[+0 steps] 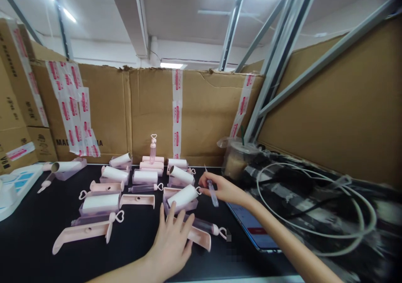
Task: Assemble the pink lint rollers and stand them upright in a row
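Note:
My right hand [220,187] is closed round a slim tool with a clear handle [214,197] and a thin tip pointing up, which looks like a small screwdriver. My left hand [171,243] lies palm down with its fingers spread, over a pale pink curved plastic part [201,237]. Beside those fingers is a translucent purple tube with a heart-shaped loop [204,225]. Just beyond the fingertips, a white paper roll [184,197] rests tilted in a translucent purple case [169,194]. Part of the pink piece is hidden under the left hand.
Several similar rolls in cases [102,202] and pink parts [83,232] lie across the black table [135,249]. A phone [251,228] lies at right, beside a white cable coil [370,207] and a lidded cup [237,161]. Cardboard walls [150,111] enclose the back.

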Motion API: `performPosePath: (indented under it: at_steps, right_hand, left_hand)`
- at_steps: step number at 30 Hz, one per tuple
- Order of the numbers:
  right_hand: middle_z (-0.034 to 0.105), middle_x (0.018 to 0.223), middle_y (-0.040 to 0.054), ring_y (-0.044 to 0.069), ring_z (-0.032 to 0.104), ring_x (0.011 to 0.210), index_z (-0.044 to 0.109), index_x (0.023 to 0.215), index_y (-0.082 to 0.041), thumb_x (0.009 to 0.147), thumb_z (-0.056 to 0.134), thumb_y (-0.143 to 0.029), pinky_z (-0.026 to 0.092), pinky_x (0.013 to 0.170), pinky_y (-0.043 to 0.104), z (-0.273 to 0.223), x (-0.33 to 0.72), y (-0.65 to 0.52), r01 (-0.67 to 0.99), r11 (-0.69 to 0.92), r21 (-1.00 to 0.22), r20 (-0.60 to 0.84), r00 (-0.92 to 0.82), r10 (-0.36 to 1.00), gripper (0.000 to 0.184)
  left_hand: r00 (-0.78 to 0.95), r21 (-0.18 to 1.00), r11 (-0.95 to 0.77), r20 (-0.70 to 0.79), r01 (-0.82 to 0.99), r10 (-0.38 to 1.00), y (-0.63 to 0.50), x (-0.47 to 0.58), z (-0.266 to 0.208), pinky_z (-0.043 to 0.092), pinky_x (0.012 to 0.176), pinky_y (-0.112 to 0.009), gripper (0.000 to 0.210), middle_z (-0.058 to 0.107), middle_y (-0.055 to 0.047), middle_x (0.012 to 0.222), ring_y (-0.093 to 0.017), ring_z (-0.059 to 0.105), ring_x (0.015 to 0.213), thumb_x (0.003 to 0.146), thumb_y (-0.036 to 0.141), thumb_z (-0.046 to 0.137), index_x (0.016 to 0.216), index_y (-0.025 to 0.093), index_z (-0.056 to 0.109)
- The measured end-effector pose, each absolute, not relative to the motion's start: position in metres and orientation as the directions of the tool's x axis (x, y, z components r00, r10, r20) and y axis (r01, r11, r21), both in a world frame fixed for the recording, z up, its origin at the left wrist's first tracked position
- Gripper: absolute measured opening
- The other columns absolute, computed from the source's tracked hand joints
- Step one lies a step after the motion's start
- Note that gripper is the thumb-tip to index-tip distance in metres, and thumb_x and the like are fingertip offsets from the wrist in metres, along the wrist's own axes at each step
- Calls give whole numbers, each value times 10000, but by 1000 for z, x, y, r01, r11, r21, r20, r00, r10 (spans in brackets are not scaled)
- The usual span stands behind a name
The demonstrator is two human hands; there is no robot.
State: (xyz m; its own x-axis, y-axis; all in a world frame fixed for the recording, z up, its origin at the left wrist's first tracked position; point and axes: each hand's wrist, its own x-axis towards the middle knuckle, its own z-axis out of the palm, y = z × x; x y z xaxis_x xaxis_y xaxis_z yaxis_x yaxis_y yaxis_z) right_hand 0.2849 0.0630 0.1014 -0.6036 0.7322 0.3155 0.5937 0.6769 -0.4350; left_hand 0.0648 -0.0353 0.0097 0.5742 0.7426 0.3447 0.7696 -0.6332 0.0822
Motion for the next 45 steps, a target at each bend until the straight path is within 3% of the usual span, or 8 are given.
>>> performPosePath:
  at_steps: [7,12,16,20,25,33,40,45]
  right_hand:
    - [495,809,-5,144,469,749,382,731,-205,737,591,-182,418,690,253,65,265,30,561,712,-422,328,-637,697,210]
    - [473,781,0,165,445,768,392,725,-204,742,603,-188,405,674,264,53,263,35,563,728,-391,352,-639,684,212]
    - [479,806,14,164,447,769,366,734,-211,788,549,-209,414,688,276,54,265,38,540,747,-388,373,-649,663,191]
    - [492,853,33,163,463,796,342,731,-215,835,484,-238,425,723,291,50,268,36,514,763,-392,428,-633,646,178]
    - [499,791,8,151,470,724,366,735,-215,816,514,-258,425,654,263,43,266,33,590,719,-367,388,-606,695,174]
    - [492,760,19,161,487,706,380,719,-211,831,467,-250,430,604,255,37,260,37,560,756,-340,396,-644,655,147]
    - [540,869,67,172,507,769,437,707,-209,876,392,-219,440,660,279,33,276,23,537,804,-256,445,-673,591,175]
    - [511,832,56,173,500,752,421,693,-215,855,447,-252,430,675,292,66,321,48,653,725,-219,635,-469,614,168]
  left_hand:
    - [519,63,-593,414,803,748,-35,62,6,302,975,-500,370,526,-64,1206,-296,394,1156,862,319,423,1216,219,466]
    - [576,3,-620,366,784,731,-39,66,13,332,944,-458,411,521,-126,1202,-280,454,1086,882,302,336,1252,150,433]
    - [596,38,-631,289,775,749,-42,71,19,349,940,-433,528,474,-185,1252,-294,463,1085,832,304,387,1306,73,354]
    - [588,95,-617,224,781,777,-44,75,25,387,902,-431,477,429,-185,1290,-314,456,1099,787,333,447,1211,115,439]
    - [630,104,-644,135,758,764,-41,75,40,444,809,-418,329,516,-125,1126,-280,526,977,810,326,435,1103,184,482]
    - [663,174,-655,14,736,749,-30,68,48,471,744,-362,379,501,-85,1041,-258,537,940,733,372,579,1070,240,467]
    - [725,63,-731,97,679,682,-41,58,53,448,733,-339,235,558,-53,978,-228,514,888,780,235,492,1012,212,455]
    - [736,60,-758,199,650,647,-30,64,82,443,729,-318,307,573,-38,994,-219,504,922,778,193,464,1080,220,414]
